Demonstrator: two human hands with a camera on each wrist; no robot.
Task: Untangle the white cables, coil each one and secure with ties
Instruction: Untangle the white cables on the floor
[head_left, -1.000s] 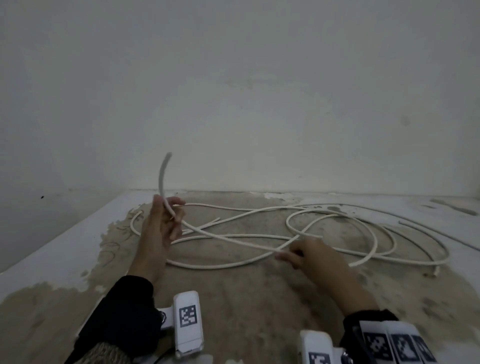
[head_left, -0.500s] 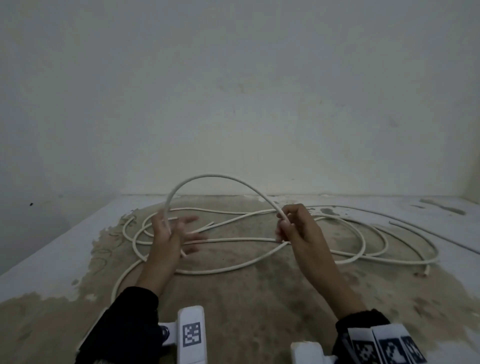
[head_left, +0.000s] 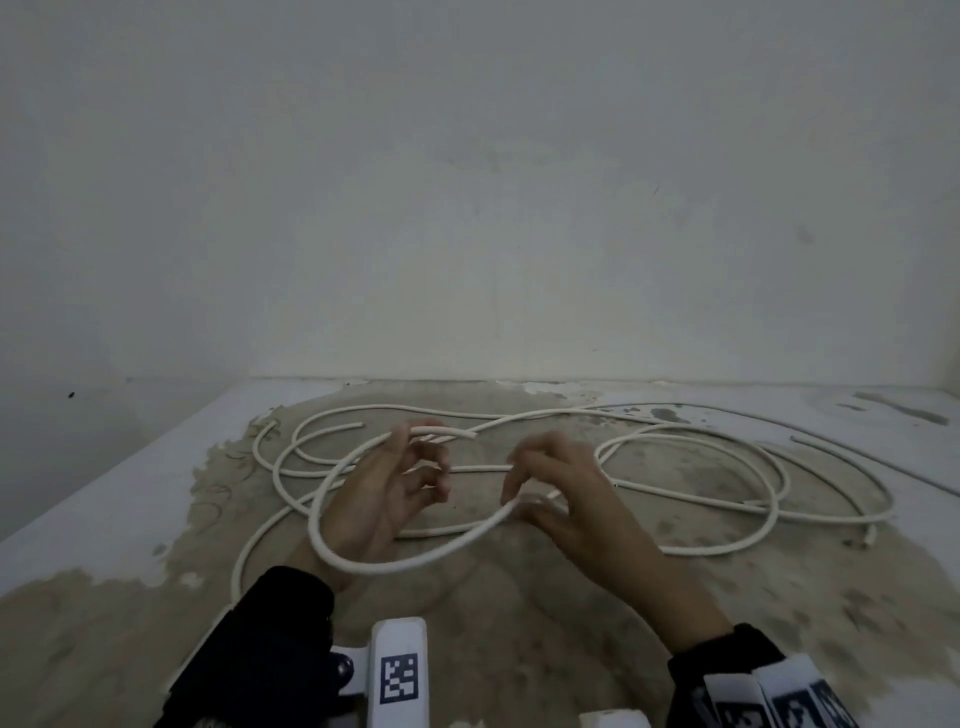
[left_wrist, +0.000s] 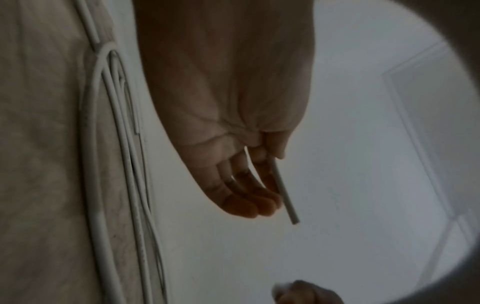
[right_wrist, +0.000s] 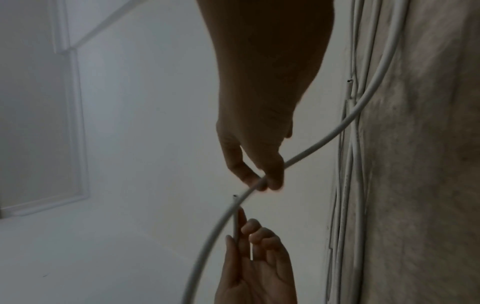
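A white cable (head_left: 374, 567) forms a loop that swings round below my left wrist, between my two hands. My left hand (head_left: 415, 441) pinches it near its cut end (head_left: 465, 434) between thumb and forefinger, and the tip pokes out to the right. In the left wrist view the cable end (left_wrist: 283, 191) juts past the fingers (left_wrist: 244, 205). My right hand (head_left: 511, 500) pinches the same cable further along, as the right wrist view shows (right_wrist: 262, 183). The rest of the white cables (head_left: 675, 467) lie in loose overlapping loops on the surface behind my hands.
The surface is a worn tan patch (head_left: 519, 649) with white paint around it, and it drops away at the left edge (head_left: 104, 499). A plain wall (head_left: 467, 208) rises right behind the cables. White marker-tagged wrist mounts (head_left: 397, 675) sit at the bottom of the head view.
The loop that arched up between my hands has swung down towards me and now hangs below the left wrist. My right hand has dropped lower, and my left hand now holds the end pointing right.
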